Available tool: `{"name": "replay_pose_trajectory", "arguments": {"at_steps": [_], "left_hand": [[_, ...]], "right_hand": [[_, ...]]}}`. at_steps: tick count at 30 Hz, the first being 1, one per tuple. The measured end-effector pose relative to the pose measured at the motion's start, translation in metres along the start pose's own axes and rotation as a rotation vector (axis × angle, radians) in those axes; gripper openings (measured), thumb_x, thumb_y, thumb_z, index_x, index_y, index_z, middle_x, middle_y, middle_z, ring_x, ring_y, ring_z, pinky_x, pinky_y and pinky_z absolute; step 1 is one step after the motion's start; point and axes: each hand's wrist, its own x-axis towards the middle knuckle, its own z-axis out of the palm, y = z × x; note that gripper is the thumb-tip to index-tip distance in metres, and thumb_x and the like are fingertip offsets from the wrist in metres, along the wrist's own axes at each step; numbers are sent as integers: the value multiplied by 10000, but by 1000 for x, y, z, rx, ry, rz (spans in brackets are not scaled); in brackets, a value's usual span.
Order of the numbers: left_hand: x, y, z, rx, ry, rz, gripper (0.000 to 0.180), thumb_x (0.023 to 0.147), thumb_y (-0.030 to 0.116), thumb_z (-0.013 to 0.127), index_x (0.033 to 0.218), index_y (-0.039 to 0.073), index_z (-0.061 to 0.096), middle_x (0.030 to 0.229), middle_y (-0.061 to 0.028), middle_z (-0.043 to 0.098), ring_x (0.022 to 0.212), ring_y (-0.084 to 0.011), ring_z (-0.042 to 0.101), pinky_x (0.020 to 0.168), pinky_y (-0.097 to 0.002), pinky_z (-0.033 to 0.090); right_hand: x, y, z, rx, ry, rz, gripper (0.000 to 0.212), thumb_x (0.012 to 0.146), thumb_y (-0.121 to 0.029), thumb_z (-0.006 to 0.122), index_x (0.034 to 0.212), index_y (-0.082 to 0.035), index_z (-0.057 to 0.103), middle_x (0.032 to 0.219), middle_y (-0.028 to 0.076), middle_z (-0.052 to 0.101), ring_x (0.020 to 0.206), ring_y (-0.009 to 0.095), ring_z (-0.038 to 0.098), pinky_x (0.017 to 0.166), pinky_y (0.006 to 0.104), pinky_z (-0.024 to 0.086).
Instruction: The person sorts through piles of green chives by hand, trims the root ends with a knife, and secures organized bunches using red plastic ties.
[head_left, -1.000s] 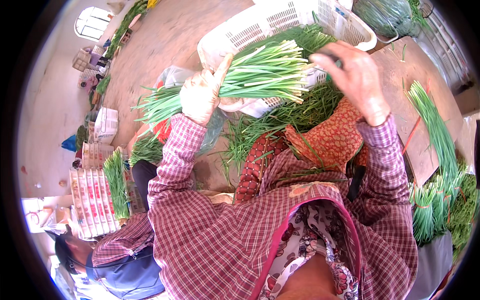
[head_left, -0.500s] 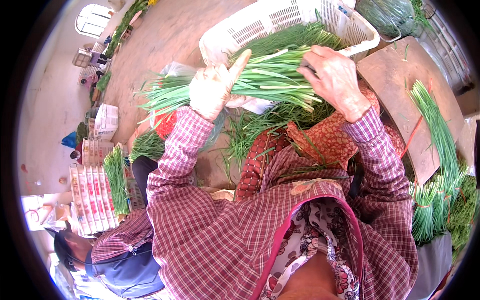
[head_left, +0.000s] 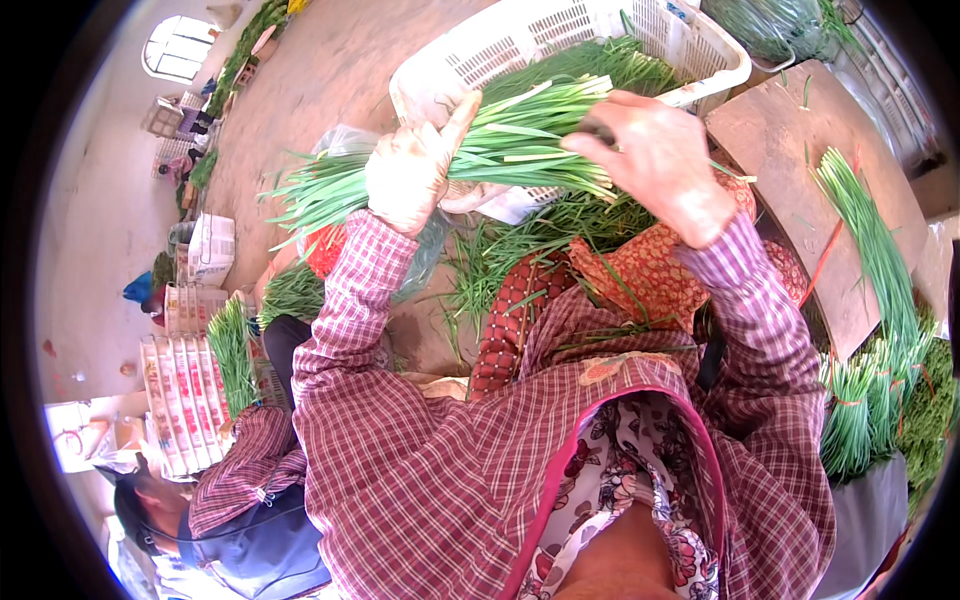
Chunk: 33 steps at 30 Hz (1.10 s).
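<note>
My left hand [head_left: 407, 175] is closed round the middle of a bunch of green chives [head_left: 530, 130], its thumb raised along the stalks. Leaf tips fan out to the left, and the pale cut ends point right. At those ends is my right hand [head_left: 665, 160], slightly blurred, its fingers bent toward the thumb. A single green stalk pokes out past its far side; what lies between the fingertips is hidden. Beneath the bunch, loose chives [head_left: 520, 250] lie over my lap and a red patterned cloth [head_left: 650, 270].
A white plastic basket [head_left: 450, 65] with more chives stands ahead. On the right, a brown board [head_left: 780, 130] carries a chive bundle [head_left: 865, 230], with tied bundles [head_left: 855, 410] below. Another person [head_left: 240, 520] sits at lower left, near a crate [head_left: 185, 395].
Both hands and the bunch appear slightly further left in the picture. My right hand has drawn its fingers off the cut ends a little and turned, blurring with motion.
</note>
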Motion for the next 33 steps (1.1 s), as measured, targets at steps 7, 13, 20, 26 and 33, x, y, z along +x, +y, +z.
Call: {"name": "replay_pose_trajectory", "arguments": {"at_steps": [7, 13, 20, 26, 33], "left_hand": [[-3, -2, -5, -30, -55, -33, 799, 781, 49, 548, 1493, 336, 324, 694, -40, 488, 577, -193, 565, 523, -339, 507], [-13, -5, 7, -111, -56, -87, 860, 731, 17, 592, 1487, 337, 336, 707, -48, 500, 588, -205, 571, 542, -352, 507], [-13, -4, 6, -59, -96, -128, 906, 690, 34, 663, 1472, 374, 357, 700, -38, 491, 588, -207, 568, 570, -359, 491], [-1, 2, -1, -137, -89, -108, 892, 695, 35, 633, 1479, 348, 344, 710, -45, 517, 608, -214, 586, 572, -356, 504], [0, 1, -4, -194, -70, -92, 910, 681, 31, 628, 1489, 323, 326, 732, -57, 541, 659, -228, 612, 586, -361, 522]], "right_hand": [[-18, 21, 32, -83, 32, 1, 208, 787, -226, 676, 686, -56, 610, 709, 88, 612, 630, 266, 645, 547, 397, 516], [-72, 100, 15, -436, -236, 274, 140, 809, -232, 681, 811, -99, 638, 773, 91, 639, 713, 285, 675, 598, 413, 532], [-33, 28, -16, 54, 73, 58, 93, 864, -211, 659, 873, -120, 643, 769, 51, 587, 679, 255, 631, 611, 365, 535], [-27, 3, 14, 91, 172, -159, 203, 735, -185, 732, 917, -155, 647, 865, 29, 559, 840, 223, 593, 715, 347, 513], [-25, 8, 26, 24, 162, -198, 209, 745, -198, 725, 938, -158, 655, 829, 4, 585, 828, 215, 592, 697, 346, 509]]}}
